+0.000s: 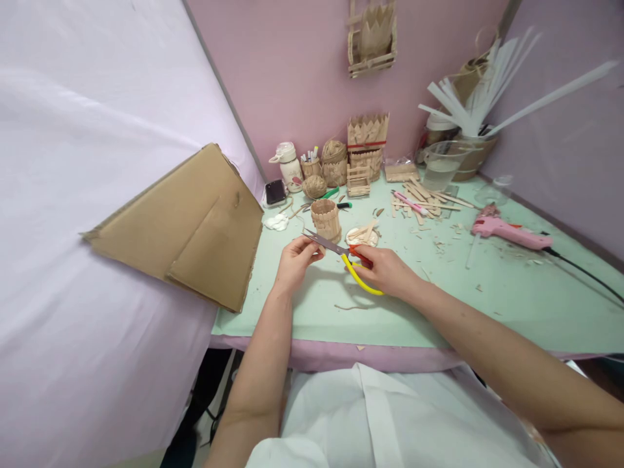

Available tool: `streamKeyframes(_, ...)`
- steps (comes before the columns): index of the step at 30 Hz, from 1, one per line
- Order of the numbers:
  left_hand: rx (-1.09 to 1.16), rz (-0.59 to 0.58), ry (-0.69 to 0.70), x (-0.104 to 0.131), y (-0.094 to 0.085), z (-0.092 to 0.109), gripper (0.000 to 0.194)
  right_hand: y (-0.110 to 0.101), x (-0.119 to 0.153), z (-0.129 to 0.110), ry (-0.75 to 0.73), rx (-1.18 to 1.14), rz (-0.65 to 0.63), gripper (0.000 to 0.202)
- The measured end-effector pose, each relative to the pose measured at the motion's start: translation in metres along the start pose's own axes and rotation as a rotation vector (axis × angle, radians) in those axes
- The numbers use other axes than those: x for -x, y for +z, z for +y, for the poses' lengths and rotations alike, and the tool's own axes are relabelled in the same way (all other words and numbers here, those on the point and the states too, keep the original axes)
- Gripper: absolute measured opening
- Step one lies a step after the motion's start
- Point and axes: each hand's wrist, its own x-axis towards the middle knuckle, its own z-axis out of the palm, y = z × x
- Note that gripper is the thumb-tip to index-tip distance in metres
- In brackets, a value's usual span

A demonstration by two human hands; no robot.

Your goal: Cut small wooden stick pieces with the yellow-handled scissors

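Scissors [330, 244] are gripped by the right hand [391, 270], the left hand [293, 262] pinched closed, contents obscured; pens [310, 155] are held in a cup [311, 169].

It was a craft corner, whether in a home or a workshop could not be told. A green-topped table [400, 325] stood against a pink wall [283, 78], with pale cloth [97, 130] hung at its left. Scissors [347, 255], a glue gun [517, 234], wooden sticks [424, 198], twine [314, 187] and scattered scraps [441, 247] showed the trade, as did a stick-built holder [373, 42] on the wall.
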Motion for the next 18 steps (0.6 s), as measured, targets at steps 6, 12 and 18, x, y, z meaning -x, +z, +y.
streamKeyframes(6, 0.04, -0.019, -0.008, 0.0006, 0.0013, 0.0024, 0.017, 0.0002, -0.0007, -0.0009, 0.037, -0.028, -0.026, 0.018)
streamKeyframes(12, 0.037, -0.021, 0.003, 0.0004, 0.0011, 0.0025, 0.02, 0.0003, -0.0025, -0.0025, 0.155, -0.244, -0.029, 0.031)
streamKeyframes(18, 0.027, -0.005, 0.004, 0.0007, 0.0009, 0.0025, 0.022, 0.0024, -0.0033, 0.0035, 0.148, -0.225, 0.024, 0.033)
